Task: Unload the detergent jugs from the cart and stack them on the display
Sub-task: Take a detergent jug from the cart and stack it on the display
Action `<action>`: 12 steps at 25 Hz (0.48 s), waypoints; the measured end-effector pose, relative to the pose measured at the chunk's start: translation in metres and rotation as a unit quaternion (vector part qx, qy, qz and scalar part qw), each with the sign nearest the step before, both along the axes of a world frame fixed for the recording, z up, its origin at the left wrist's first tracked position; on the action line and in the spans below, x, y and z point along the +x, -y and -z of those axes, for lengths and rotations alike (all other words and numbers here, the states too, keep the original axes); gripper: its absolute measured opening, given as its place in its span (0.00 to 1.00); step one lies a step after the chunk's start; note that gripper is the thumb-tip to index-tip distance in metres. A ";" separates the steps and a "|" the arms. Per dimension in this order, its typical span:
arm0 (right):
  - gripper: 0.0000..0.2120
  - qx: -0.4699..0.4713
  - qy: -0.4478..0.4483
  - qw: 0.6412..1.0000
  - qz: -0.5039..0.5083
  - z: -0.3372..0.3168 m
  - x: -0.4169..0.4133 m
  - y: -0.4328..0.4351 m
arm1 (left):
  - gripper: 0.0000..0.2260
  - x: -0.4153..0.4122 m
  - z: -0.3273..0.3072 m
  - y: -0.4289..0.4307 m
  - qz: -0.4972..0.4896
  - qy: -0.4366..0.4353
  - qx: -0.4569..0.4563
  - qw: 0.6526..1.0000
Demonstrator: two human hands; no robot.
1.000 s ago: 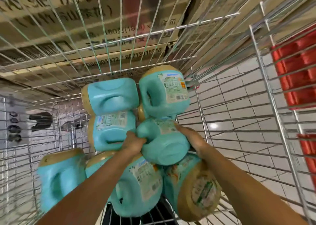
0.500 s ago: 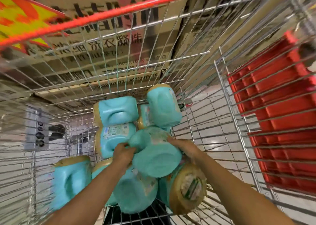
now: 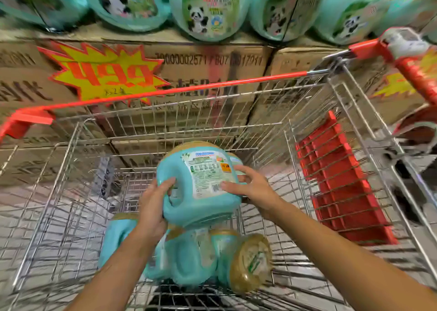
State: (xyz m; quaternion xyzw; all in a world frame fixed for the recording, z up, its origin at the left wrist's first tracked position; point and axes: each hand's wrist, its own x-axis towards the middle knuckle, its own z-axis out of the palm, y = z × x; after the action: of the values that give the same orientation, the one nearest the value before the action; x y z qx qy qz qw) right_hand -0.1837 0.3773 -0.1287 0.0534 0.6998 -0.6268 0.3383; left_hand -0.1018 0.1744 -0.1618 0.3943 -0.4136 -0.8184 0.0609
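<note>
Centrally, just below the middle of the frame, a teal detergent jug (image 3: 201, 185) is held in the air between both hands, inside the wire basket of the cart (image 3: 179, 89). It is tipped so that its tan cap points up and away toward the top of the frame, and its white back label faces the camera. The left hand (image 3: 153, 206) is on the jug's left side, its fingers curled through the moulded handle and its palm against the lower left corner. The right hand (image 3: 250, 187) clasps the jug's right side, thumb lying on the label near the barcode and fingers wrapped over the right edge. Both forearms reach in from the lower corners of the frame.

Directly beneath the held jug, in the lower centre, the remaining jugs (image 3: 189, 258) lie heaped on the basket floor. One of them, at lower right of the heap, turns its tan cap (image 3: 250, 263) toward the camera.

Across the top edge of the frame a row of display jugs (image 3: 208, 10) with panda labels stands on stacked brown cartons (image 3: 212, 59). A yellow and red starburst price sign (image 3: 104, 74) is fixed to the cartons at upper left. At right, a red plastic flap (image 3: 335, 183) lies against the basket's wire wall.
</note>
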 end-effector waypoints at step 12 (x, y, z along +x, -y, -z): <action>0.30 -0.009 -0.347 0.938 -0.002 -0.147 0.096 0.045 | 0.10 0.064 -0.132 0.026 0.022 -0.230 0.082 0.969</action>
State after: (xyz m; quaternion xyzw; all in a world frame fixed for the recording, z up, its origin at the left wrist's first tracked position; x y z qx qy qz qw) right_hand -0.0882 0.3324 0.0184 -0.1716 0.7682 -0.6120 0.0761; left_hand -0.0377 0.1488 -0.0303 0.1897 -0.3283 -0.9194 0.1044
